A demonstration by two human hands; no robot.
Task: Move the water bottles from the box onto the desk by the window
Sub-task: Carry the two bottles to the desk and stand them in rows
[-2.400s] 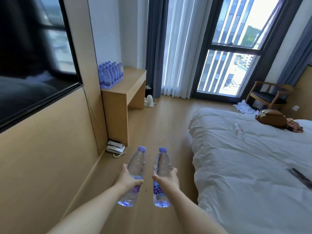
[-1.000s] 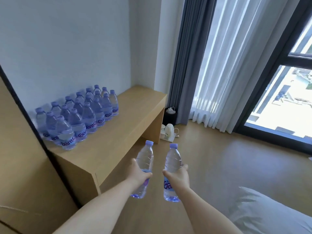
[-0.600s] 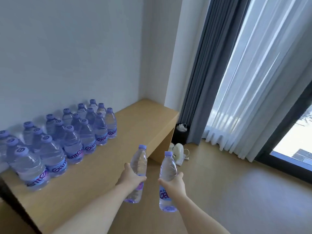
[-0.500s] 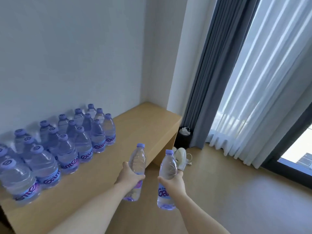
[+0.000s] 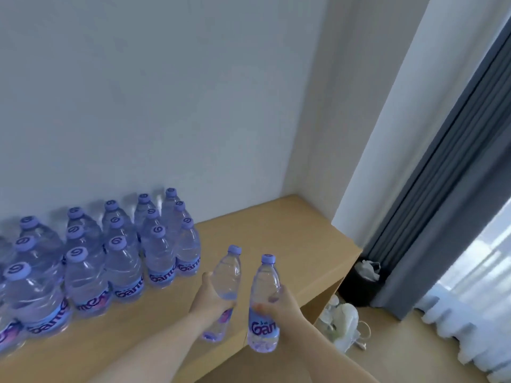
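You held two water bottles upright, one in each fist, both lifted above the front part of the table. Your left hand was clamped around the middle of the left bottle, whose base hung over the wooden top near its front edge. Your right hand was wrapped tight around the right bottle, thumb across the front just above the purple label, and that bottle's base hung past the table's front edge. The two bottles stood close together but apart, caps up.

To their left, a group of standing bottles with purple caps stood in rows on the table, running back against the white wall. The nearest of them stood just beside your left bottle, not touching it. The table's right part was bare wood up to the corner.

Beyond the table's right end, a dark bin with a white liner stood on the floor against a grey curtain, with a white sheer curtain further right. A white appliance with a cord lay on the floor beneath the table's end.
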